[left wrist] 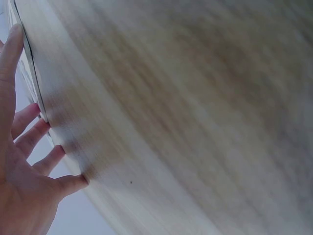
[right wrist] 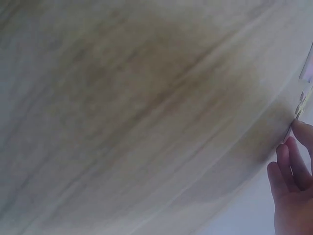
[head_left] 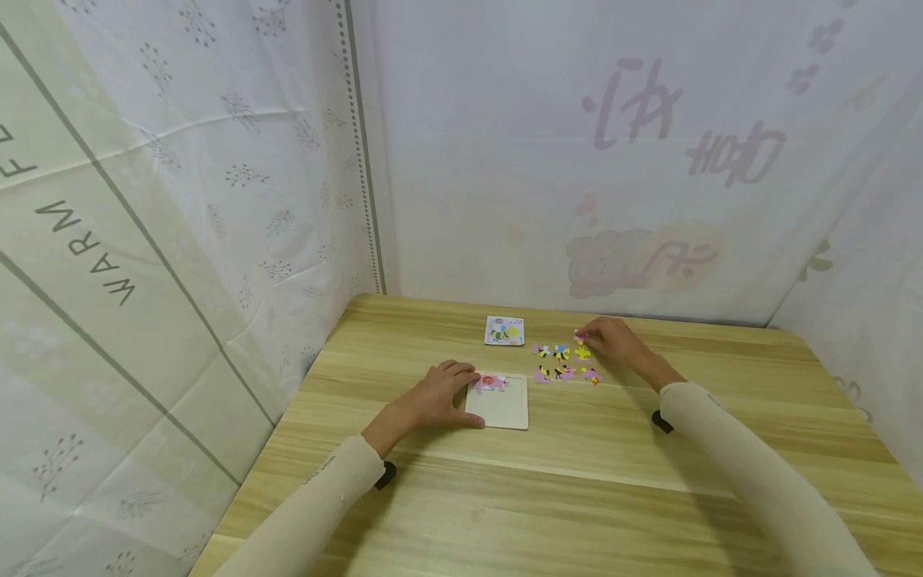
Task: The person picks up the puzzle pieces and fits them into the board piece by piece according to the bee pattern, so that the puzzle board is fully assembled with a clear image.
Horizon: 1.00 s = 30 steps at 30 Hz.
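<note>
A pale square puzzle tray lies on the table, with joined pink puzzle pieces along its upper left. My left hand rests at the tray's left side, its thumb by the lower edge. Spread, mostly straight fingers show in the left wrist view. Farther right, my right hand pinches a small pink puzzle piece between thumb and fingers, above the loose pieces. Most of that piece is hidden in the right wrist view, where the thumb meets the fingertips.
Several loose puzzle pieces, pink, yellow and black, are spread to the right of the tray. Behind the tray lies a square picture card showing a bee. The wooden table meets printed curtains at its back and left.
</note>
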Available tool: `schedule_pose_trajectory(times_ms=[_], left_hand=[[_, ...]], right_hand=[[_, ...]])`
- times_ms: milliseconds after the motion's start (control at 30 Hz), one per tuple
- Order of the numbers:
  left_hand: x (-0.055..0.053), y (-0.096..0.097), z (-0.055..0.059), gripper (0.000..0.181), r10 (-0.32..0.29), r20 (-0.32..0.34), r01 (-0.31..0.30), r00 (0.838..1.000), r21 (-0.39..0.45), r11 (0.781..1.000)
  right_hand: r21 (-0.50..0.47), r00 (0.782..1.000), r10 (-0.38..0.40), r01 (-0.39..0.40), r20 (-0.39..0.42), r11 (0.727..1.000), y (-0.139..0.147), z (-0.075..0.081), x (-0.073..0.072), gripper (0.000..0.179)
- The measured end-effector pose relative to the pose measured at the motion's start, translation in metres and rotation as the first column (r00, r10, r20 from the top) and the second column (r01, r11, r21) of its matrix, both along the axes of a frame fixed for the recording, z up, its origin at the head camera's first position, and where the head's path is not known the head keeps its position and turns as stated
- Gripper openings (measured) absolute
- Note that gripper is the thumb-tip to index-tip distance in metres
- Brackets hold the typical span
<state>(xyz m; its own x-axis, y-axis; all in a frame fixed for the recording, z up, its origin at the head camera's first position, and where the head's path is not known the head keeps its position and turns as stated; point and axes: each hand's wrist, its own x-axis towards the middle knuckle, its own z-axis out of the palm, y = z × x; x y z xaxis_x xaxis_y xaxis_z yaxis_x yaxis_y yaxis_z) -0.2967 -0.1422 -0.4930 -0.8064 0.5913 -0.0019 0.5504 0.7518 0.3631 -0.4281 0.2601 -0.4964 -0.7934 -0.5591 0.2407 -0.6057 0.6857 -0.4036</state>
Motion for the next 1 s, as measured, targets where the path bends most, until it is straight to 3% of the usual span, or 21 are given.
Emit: schedule_pose_trajectory(times_ms=[267, 500, 800, 1000], left_hand=[[0.002, 0.001, 0.002, 0.090, -0.004, 0.001, 0.004, 1.000, 0.010, 1.000], [0.002, 0.000, 0.002, 0.090, -0.008, 0.003, 0.008, 1.000, 0.015, 1.000], [0.001, -0.002, 0.001, 0.090, -0.011, 0.000, 0.011, 1.000, 0.010, 1.000], [0.001, -0.002, 0.000, 0.090, -0.016, -0.003, 0.016, 1.000, 0.021, 1.000]], right_hand=[[-0.010, 1.000, -0.006, 0.006, -0.019, 1.000, 0.000, 0.003, 0.007, 0.016], [-0.058, 0.992, 0.058, -0.065, -0.109, 0.996, -0.007, 0.008, 0.014, 0.015], [-0.053, 0.999, 0.025, -0.027, -0.033, 0.998, -0.027, 0.017, 0.030, 0.014], [-0.068, 0.989, 0.112, -0.119, -0.100, 0.991, -0.033, 0.014, 0.034, 0.018]])
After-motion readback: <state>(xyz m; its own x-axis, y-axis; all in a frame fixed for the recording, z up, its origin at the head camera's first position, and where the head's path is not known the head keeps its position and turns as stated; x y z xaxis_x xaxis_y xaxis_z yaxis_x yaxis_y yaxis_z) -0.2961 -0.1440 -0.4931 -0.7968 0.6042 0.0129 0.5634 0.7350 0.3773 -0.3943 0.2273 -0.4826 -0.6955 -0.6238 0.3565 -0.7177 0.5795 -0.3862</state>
